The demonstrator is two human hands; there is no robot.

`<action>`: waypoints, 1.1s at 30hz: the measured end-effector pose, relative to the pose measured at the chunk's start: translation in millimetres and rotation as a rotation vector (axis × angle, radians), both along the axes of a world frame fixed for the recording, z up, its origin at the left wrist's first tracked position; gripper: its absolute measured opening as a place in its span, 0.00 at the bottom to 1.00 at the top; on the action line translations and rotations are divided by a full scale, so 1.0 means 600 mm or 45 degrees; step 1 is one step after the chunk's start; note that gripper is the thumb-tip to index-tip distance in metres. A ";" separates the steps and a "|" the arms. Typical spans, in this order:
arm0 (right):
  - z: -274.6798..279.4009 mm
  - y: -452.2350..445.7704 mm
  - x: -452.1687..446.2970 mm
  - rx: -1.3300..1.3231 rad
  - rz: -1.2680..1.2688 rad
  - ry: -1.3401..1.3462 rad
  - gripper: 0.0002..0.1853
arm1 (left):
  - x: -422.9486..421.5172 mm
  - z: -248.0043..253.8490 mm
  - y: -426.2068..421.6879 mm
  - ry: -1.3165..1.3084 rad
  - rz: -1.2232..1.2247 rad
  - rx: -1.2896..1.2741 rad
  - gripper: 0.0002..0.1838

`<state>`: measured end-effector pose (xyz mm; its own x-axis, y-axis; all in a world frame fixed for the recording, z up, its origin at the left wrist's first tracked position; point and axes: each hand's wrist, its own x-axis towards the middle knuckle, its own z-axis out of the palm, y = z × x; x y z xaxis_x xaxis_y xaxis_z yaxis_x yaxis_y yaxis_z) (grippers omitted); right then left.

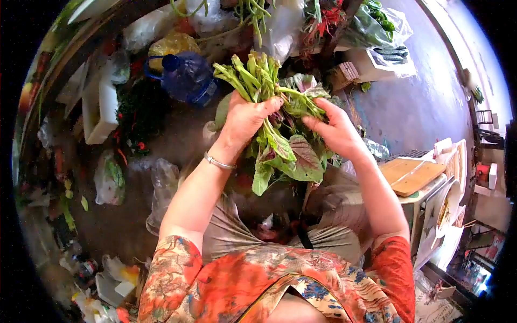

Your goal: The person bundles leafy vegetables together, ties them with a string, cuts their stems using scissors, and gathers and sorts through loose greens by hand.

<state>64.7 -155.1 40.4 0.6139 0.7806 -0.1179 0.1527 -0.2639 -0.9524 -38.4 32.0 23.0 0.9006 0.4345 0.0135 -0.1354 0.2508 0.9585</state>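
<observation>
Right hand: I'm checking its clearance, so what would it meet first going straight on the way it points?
The right hand would meet the leafy greens first, as it touches them. More of their stems seem to lie beyond, though depth is unclear.

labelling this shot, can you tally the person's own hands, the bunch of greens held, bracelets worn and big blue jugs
Left hand and right hand: 2
Bunch of greens: 1
Bracelet: 1
Big blue jug: 1
Total: 5
</observation>
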 end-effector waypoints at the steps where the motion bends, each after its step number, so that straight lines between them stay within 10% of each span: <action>1: 0.008 -0.004 -0.006 0.044 -0.079 0.076 0.17 | 0.000 -0.001 0.002 -0.058 -0.010 -0.025 0.17; 5: 0.003 -0.035 0.001 0.522 -0.483 0.642 0.13 | 0.004 0.010 0.019 -0.167 0.041 0.152 0.11; 9: -0.023 -0.066 0.037 0.328 -0.748 0.050 0.10 | 0.009 0.018 0.017 -0.155 -0.053 0.202 0.13; 19: -0.004 -0.046 0.037 0.042 -0.024 0.165 0.20 | 0.041 0.016 -0.031 -0.012 -0.300 0.083 0.15; 27: -0.020 -0.082 0.069 0.399 -0.296 0.522 0.13 | 0.063 0.019 -0.030 -0.018 -0.225 0.192 0.22; 33: -0.026 -0.081 0.082 0.148 -0.484 0.017 0.12 | 0.052 0.013 -0.022 0.090 -0.280 0.139 0.24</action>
